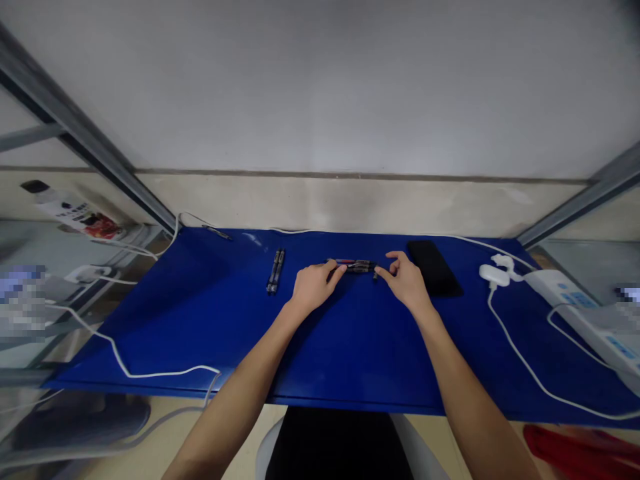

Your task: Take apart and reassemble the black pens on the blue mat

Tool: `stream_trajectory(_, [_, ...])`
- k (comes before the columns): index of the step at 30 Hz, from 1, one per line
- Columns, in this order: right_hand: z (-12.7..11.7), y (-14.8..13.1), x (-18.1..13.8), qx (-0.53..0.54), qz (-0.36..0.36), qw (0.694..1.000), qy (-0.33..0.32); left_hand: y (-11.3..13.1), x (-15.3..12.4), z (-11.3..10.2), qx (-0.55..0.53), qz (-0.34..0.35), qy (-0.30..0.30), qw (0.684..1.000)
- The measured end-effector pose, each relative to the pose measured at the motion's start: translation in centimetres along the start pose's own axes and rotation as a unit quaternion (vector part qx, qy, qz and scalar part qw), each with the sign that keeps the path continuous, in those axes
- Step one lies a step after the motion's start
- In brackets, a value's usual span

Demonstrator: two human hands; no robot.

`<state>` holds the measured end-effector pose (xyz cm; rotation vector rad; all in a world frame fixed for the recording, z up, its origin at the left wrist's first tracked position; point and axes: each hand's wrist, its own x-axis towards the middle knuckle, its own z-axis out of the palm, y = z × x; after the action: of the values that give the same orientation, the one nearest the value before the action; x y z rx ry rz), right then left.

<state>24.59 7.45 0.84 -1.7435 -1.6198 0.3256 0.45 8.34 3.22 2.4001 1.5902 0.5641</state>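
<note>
Several dark pens [359, 265] lie side by side, pointing left to right, near the middle of the blue desk. My left hand [316, 283] has its thumb and fingers closed on their left end. At their right end is my right hand [406, 279], its thumb tip touching or nearly touching the pens. A gap separates that thumb from the raised index finger. A small dark piece [375, 275], too small to name surely, sits by the right thumb. Two more pens [275, 271] lie together to the left, pointing away from me.
A black phone-like slab [435, 268] lies just right of my right hand. Further right are a white charger [494, 275], its cable and a power strip [575, 300]. One thin pen [217, 233] rests at the back left. A bottle [75, 210] stands beyond the left frame.
</note>
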Motion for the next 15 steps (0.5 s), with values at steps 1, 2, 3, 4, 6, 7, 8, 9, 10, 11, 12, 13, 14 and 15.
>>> stream_trajectory(1, [0.0, 0.5, 0.1, -0.010, 0.002, 1.000, -0.015, 0.0, 0.0, 0.0, 0.001, -0.002, 0.002, 1.000])
stream_trajectory(2, [0.1, 0.9, 0.1, -0.015, 0.006, 0.999, -0.028, 0.0, 0.0, 0.0, 0.002, -0.002, 0.005, 1.000])
stream_trajectory(3, [0.1, 1.2, 0.0, -0.019, 0.008, 0.999, -0.032, 0.0, 0.0, 0.0, 0.002, -0.002, 0.008, 1.000])
stream_trajectory(4, [0.2, 1.5, -0.1, -0.023, 0.010, 0.999, -0.028, 0.0, 0.0, 0.0, 0.002, -0.001, 0.011, 1.000])
stream_trajectory(6, [0.3, 1.7, -0.3, -0.044, 0.014, 0.999, -0.005, 0.0, 0.0, 0.1, 0.001, -0.002, 0.013, 1.000])
stream_trajectory(7, [0.3, 1.7, -0.5, -0.059, 0.016, 0.998, 0.008, -0.1, 0.0, 0.1, 0.000, -0.003, 0.012, 1.000])
stream_trajectory(8, [0.4, 1.8, -0.6, -0.074, 0.020, 0.997, 0.017, -0.1, 0.0, 0.1, 0.000, -0.004, 0.011, 1.000])
stream_trajectory(9, [0.4, 1.7, -0.7, -0.087, 0.024, 0.996, 0.021, -0.1, 0.0, 0.2, 0.000, -0.005, 0.010, 1.000])
stream_trajectory(10, [0.4, 1.6, -0.8, -0.096, 0.027, 0.995, 0.022, -0.1, 0.0, 0.2, -0.001, -0.006, 0.009, 1.000])
stream_trajectory(11, [0.4, 1.5, -0.8, -0.100, 0.029, 0.994, 0.024, -0.1, 0.0, 0.2, -0.002, -0.006, 0.007, 1.000])
stream_trajectory(12, [0.3, 1.2, -0.8, -0.097, 0.028, 0.995, 0.027, -0.1, 0.0, 0.3, -0.004, -0.005, 0.005, 1.000])
stream_trajectory(13, [0.2, 0.8, -0.7, -0.085, 0.024, 0.996, 0.032, -0.1, 0.0, 0.3, -0.006, -0.004, 0.004, 1.000])
stream_trajectory(14, [0.1, 0.3, -0.7, -0.066, 0.016, 0.997, 0.039, -0.1, 0.0, 0.3, -0.009, -0.003, 0.004, 1.000])
stream_trajectory(15, [0.0, -0.2, -0.6, -0.034, 0.003, 0.999, 0.042, -0.1, 0.0, 0.4, -0.010, -0.002, 0.003, 1.000])
